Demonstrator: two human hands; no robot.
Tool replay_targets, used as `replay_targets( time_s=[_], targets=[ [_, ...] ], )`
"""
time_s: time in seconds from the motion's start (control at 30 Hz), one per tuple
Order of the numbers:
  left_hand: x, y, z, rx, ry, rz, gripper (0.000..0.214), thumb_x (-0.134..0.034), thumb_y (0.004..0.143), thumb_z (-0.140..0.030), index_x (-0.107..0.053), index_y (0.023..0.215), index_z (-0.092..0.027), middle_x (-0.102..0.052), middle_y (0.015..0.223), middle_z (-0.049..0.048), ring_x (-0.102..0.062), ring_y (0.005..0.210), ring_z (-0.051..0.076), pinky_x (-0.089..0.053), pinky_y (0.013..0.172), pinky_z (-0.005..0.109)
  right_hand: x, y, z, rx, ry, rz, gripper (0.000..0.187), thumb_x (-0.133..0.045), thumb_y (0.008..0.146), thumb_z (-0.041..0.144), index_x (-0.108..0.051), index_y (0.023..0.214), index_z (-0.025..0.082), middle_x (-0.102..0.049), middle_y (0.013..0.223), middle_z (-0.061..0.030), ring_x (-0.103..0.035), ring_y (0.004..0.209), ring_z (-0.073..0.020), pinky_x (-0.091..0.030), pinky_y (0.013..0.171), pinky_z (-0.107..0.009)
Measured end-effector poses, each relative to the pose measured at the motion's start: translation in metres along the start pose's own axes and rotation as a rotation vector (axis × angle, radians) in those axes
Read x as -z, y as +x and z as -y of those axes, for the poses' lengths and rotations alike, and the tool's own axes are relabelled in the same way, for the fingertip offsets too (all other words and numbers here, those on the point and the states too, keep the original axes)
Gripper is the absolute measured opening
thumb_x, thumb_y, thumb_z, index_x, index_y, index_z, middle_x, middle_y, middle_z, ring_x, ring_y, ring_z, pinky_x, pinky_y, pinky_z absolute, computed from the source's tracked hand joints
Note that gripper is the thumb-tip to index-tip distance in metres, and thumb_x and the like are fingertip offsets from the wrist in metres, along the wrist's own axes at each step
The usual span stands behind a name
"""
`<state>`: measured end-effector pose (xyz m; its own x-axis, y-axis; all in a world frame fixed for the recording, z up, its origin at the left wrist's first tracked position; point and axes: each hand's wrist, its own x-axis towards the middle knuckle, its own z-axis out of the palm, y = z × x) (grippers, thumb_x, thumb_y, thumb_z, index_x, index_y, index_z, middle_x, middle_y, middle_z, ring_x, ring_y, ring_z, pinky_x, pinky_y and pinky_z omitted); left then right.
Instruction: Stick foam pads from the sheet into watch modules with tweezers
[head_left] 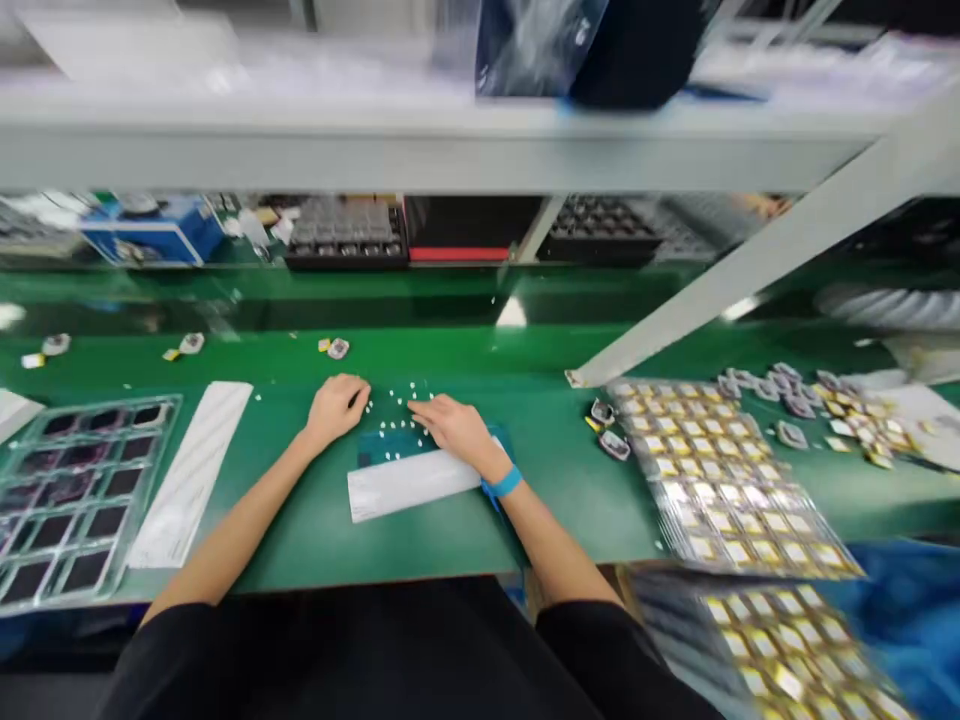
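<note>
My left hand (336, 405) rests on the green bench with its fingers curled toward a scatter of tiny white pieces (397, 425) lying on a small blue sheet (375, 447). My right hand (457, 428), with a blue band at the wrist, lies over the same sheet, fingers pointing left among the pieces. A white paper strip (409, 485) lies just below both hands. The frame is smeared, so whether either hand pinches a piece does not show.
A clear tray with dark cells (71, 495) and a long white strip (191, 470) lie at the left. Trays of gold-coloured parts (720, 475) fill the right, with loose small parts (795, 400) beyond. A grey shelf (450, 140) and slanted brace (750, 265) hang overhead.
</note>
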<state>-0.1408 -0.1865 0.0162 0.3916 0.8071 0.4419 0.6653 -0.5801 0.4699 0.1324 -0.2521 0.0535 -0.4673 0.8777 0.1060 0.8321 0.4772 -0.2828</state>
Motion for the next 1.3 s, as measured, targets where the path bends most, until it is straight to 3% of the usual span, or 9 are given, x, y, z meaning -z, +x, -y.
replay_targets(
  time_s=[0.2, 0.37, 0.47, 0.6, 0.83, 0.97, 1.07, 1.17, 1.3],
  targets=[
    [0.012, -0.031, -0.009, -0.169, -0.129, 0.037, 0.036, -0.058, 0.104, -0.046, -0.076, 0.087, -0.021, -0.082, 0.092, 0.0079, -0.077, 0.094, 0.025, -0.059, 0.090, 0.041, 0.001, -0.002, -0.020, -0.113, -0.006, -0.016, 0.039, -0.046, 0.115, 0.027, -0.067, 0.148, 0.023, -0.081, 0.124, -0.0102, -0.072, 0.118, -0.0248, -0.060, 0.083, -0.032],
    [0.020, -0.057, -0.048, -0.686, -0.104, 0.103, 0.049, -0.067, 0.096, -0.067, -0.078, 0.097, -0.019, -0.080, 0.086, 0.0085, -0.076, 0.085, 0.026, -0.061, 0.077, 0.039, 0.000, -0.004, -0.023, -0.100, 0.005, -0.016, 0.038, -0.050, 0.113, 0.024, -0.068, 0.146, 0.026, -0.082, 0.121, -0.0088, -0.072, 0.117, -0.0234, -0.058, 0.079, -0.029],
    [0.013, -0.066, -0.070, -0.823, -0.078, 0.235, 0.056, -0.066, 0.097, -0.070, -0.079, 0.107, -0.017, -0.083, 0.108, 0.0128, -0.078, 0.100, 0.028, -0.062, 0.095, 0.040, 0.001, -0.005, -0.019, -0.100, -0.014, 0.000, 0.038, -0.048, 0.114, 0.028, -0.067, 0.147, 0.023, -0.082, 0.118, -0.0111, -0.071, 0.119, -0.0248, -0.057, 0.076, -0.030],
    [0.005, -0.071, -0.080, -0.799, -0.064, 0.355, 0.038, -0.065, 0.103, -0.052, -0.078, 0.110, -0.017, -0.081, 0.126, 0.0143, -0.076, 0.117, 0.028, -0.056, 0.112, 0.042, 0.009, -0.009, -0.017, -0.101, -0.055, 0.053, 0.040, -0.044, 0.116, 0.031, -0.065, 0.149, 0.022, -0.081, 0.117, -0.0115, -0.071, 0.118, -0.0247, -0.057, 0.077, -0.031],
    [0.009, -0.065, -0.082, -0.758, -0.183, 0.292, 0.028, -0.060, 0.104, -0.042, -0.073, 0.096, -0.018, -0.083, 0.119, 0.0113, -0.078, 0.109, 0.029, -0.061, 0.102, 0.044, 0.013, -0.013, -0.023, -0.144, 0.015, 0.022, 0.043, -0.046, 0.115, 0.028, -0.061, 0.153, 0.017, -0.080, 0.115, -0.0153, -0.069, 0.117, -0.0275, -0.057, 0.082, -0.033],
    [0.014, -0.060, -0.080, -0.653, -0.220, 0.082, 0.018, -0.059, 0.102, -0.030, -0.072, 0.106, -0.018, -0.084, 0.114, 0.0127, -0.078, 0.108, 0.027, -0.062, 0.101, 0.045, 0.013, -0.011, -0.023, -0.070, -0.020, -0.143, 0.032, -0.060, 0.109, 0.022, -0.071, 0.139, 0.018, -0.080, 0.096, -0.0099, -0.073, 0.096, -0.0230, -0.055, 0.069, -0.027],
    [0.016, -0.050, -0.059, -0.494, -0.164, -0.170, 0.017, -0.059, 0.101, -0.012, -0.072, 0.108, -0.020, -0.084, 0.107, 0.0084, -0.079, 0.100, 0.023, -0.063, 0.092, 0.038, 0.017, -0.005, -0.028, -0.002, -0.050, -0.326, 0.017, -0.065, 0.107, 0.024, -0.077, 0.120, 0.023, -0.080, 0.092, -0.0044, -0.072, 0.093, -0.0199, -0.057, 0.072, -0.026],
    [0.018, -0.038, -0.035, -0.351, -0.130, -0.349, 0.018, -0.060, 0.102, -0.010, -0.073, 0.097, -0.021, -0.083, 0.094, 0.0034, -0.077, 0.085, 0.020, -0.061, 0.084, 0.033, 0.031, -0.006, -0.030, -0.005, -0.049, -0.547, 0.025, -0.051, 0.112, 0.022, -0.074, 0.102, 0.023, -0.076, 0.091, -0.0052, -0.069, 0.087, -0.0204, -0.060, 0.079, -0.032],
    [0.019, -0.033, -0.022, -0.170, -0.136, -0.420, 0.026, -0.061, 0.106, -0.024, -0.075, 0.084, -0.021, -0.081, 0.085, 0.0017, -0.078, 0.076, 0.019, -0.062, 0.076, 0.029, 0.071, -0.021, -0.020, 0.021, -0.009, -0.782, 0.035, -0.032, 0.115, 0.019, -0.063, 0.098, 0.023, -0.071, 0.093, -0.0077, -0.068, 0.088, -0.0206, -0.059, 0.078, -0.035]
  ],
)
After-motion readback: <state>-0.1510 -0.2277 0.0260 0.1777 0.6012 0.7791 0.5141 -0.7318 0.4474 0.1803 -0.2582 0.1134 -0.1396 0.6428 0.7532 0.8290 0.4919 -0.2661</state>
